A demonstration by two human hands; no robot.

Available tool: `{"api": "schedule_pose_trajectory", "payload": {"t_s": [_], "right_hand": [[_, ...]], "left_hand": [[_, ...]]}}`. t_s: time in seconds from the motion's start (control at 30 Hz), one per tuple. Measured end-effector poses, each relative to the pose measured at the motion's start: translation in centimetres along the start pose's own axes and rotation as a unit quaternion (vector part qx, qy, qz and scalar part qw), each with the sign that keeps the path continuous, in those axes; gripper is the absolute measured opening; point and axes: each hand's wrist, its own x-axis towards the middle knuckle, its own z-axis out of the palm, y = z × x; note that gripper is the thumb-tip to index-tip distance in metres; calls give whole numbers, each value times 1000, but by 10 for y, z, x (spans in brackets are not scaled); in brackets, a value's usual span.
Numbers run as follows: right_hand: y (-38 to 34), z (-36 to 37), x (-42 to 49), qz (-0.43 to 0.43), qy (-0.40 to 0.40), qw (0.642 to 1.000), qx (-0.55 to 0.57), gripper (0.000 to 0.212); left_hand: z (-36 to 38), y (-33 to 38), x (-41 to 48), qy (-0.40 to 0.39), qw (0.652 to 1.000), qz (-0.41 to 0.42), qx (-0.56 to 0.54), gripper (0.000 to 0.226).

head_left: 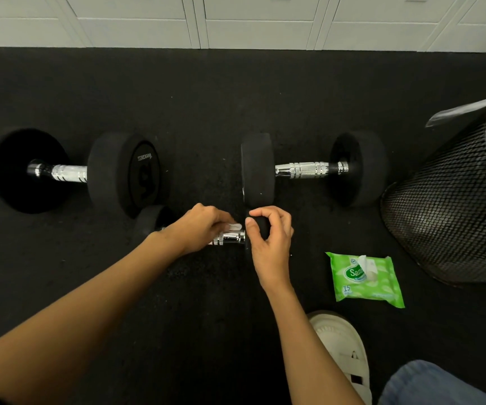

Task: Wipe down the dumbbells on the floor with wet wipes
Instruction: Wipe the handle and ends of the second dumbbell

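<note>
The left fingers point(219, 216) are curled, and a white wet wipe point(235, 227) is pinched in them and pressed onto the chrome handle of the small dumbbell point(230, 238). The right fingers point(265, 213) and thumb are curled round that dumbbell's black right-end head, which is gripped, probably to steady it. The left hand point(197, 229) is placed at 9 o'clock of the handle and the right hand point(273, 244) at 3 o'clock, close together. The small dumbbell is laid on the black floor point(206, 97) near frame centre. Its other head is partly seen just beyond the left wrist.

From the hands, the left large dumbbell point(69, 173) is found at 10 o'clock and the right large dumbbell point(303, 170) at 1 o'clock. Neither is touched. The green wipes pack point(364, 279) is seen at 4 o'clock with its flap open and one sheet poking out. A lined mesh bin point(452, 206) is at 3 o'clock, contents not visible. A sandal point(341, 343) is at 5 o'clock and white cabinets point(235, 19) at 12.

Progress is judged as mid-task, with the small dumbbell's handle being wiped. Whether its heads are done cannot be told. No wipe marks can be made out on the two large dumbbells, so they are counted as probably left. The used wipe is yet to be binned.
</note>
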Motion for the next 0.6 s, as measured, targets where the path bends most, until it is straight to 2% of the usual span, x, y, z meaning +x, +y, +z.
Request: {"api": "schedule_pose_trajectory", "payload": {"t_s": [0.17,0.27,0.43,0.53,0.6], "right_hand": [[3,2,1,2,-1,1000,16,12],[5,2,2,-3,3,1000,22,12],[6,2,2,-6,1,1000,22,12],[6,3,2,-4,1,1000,19,11],[6,3,1,-2,0,1000,19,11]], "left_hand": [[-2,0,32,-67,993,-100,-14,16],[-5,4,31,-72,993,-85,-28,16],[-6,6,6,-3,1000,-15,-11,21],[-8,5,14,-8,999,-36,-4,19],[-10,5,25,-39,997,-70,-14,18]]}}
